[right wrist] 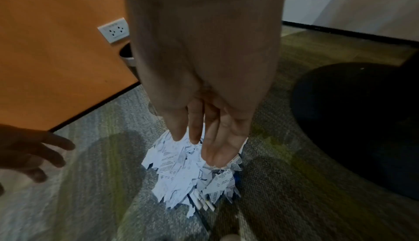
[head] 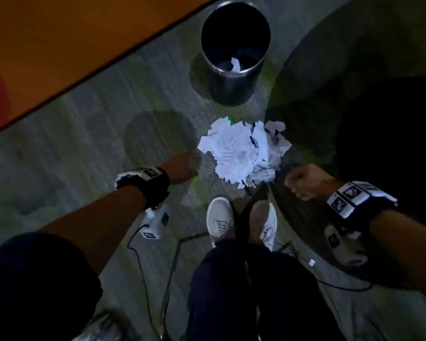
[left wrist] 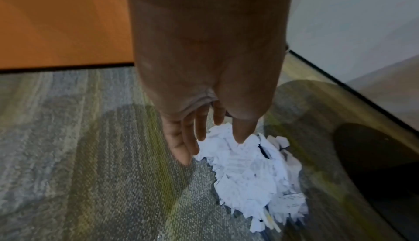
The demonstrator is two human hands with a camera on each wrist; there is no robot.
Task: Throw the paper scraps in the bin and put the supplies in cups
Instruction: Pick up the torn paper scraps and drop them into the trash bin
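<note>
A heap of torn white paper scraps [head: 241, 151] lies on the carpet in front of my shoes; it shows again in the wrist views [left wrist: 249, 173] [right wrist: 192, 173]. Pen-like supplies poke out from under its near edge [right wrist: 204, 203], and a green bit [head: 230, 119] shows at its far edge. A dark round bin [head: 234, 50] stands just beyond, with one paper scrap inside. My left hand [head: 182, 166] hovers left of the heap, fingers straight, holding nothing [left wrist: 192, 137]. My right hand [head: 303, 180] hangs right of the heap, fingers relaxed and empty [right wrist: 204, 137].
An orange wall [head: 59, 45] with a black skirting runs along the left, and a wall socket [right wrist: 114, 29] sits on it. A dark round mat or base [head: 379, 119] lies at the right. Cables [head: 172, 254] trail by my white shoes [head: 219, 217].
</note>
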